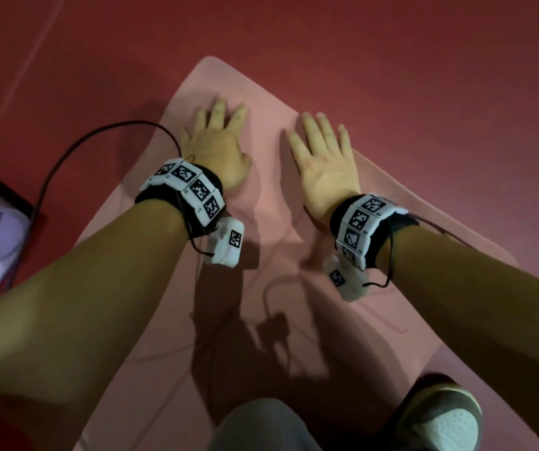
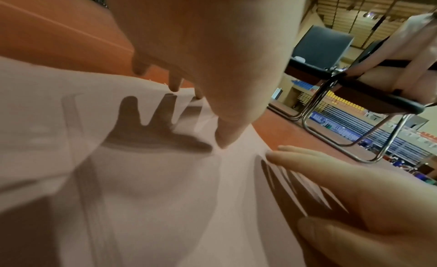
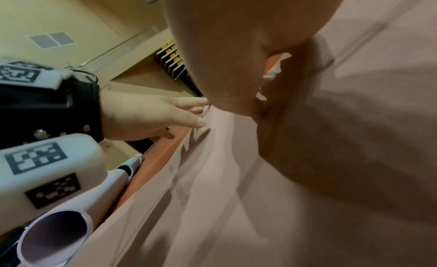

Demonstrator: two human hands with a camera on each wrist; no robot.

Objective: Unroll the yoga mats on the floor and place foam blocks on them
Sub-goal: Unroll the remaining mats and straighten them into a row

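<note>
Pink yoga mat [image 1: 281, 242] lies unrolled and flat on the red floor [image 1: 424, 76], far corner pointing away from the camera. Left hand [image 1: 216, 148] rests palm down on the mat near its far end, fingers straight and spread, gripping nothing; right hand [image 1: 323, 164] sits just beside it, also over the mat, fingers straight and slightly spread, holding nothing, though contact with the surface is unclear from the head view. Black cable [image 1: 66, 157] loops over the floor left of the mat, a grey shoe [image 1: 440, 418] stands at the mat's near right edge, and black metal-framed chairs [image 2: 331, 75] stand beyond on the floor.
</note>
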